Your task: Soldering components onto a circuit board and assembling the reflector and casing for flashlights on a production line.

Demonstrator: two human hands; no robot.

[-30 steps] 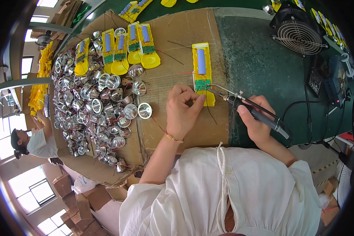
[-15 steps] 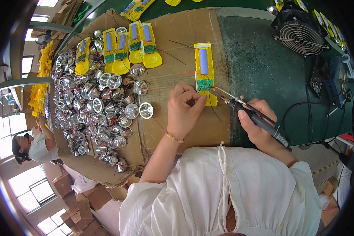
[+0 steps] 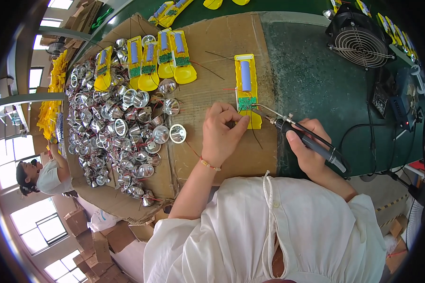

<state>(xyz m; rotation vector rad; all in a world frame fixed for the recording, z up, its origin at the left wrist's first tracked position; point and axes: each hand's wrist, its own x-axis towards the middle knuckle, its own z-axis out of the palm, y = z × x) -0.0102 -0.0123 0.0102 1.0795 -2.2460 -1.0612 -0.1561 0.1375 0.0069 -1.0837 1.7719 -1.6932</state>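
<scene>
A yellow plastic housing (image 3: 254, 85) lies on the cardboard before me, with a purple cylindrical battery cell (image 3: 246, 76) and a green circuit board (image 3: 247, 103) in it. My right hand (image 3: 311, 144) grips a soldering iron (image 3: 311, 145) with a thin metal tube fixed alongside; its tip reaches the lower right of the board. Just left of the board, my left hand (image 3: 223, 128) is closed in a pinch, thumb against forefinger. Whatever sits between those fingertips is too small to make out. Thin dark wires stick out around the housing.
Many silvery reflector cups (image 3: 120, 126) are heaped at left on a cardboard sheet (image 3: 208, 37). Several filled yellow housings (image 3: 184, 74) lie behind the heap. A black fan (image 3: 361, 45) and a blue box (image 3: 401, 101) with cables stand at right. Another person (image 3: 47, 177) is at far left.
The whole view has shifted very slightly. Both hands, the soldering iron and the housing keep nearly the same places relative to each other.
</scene>
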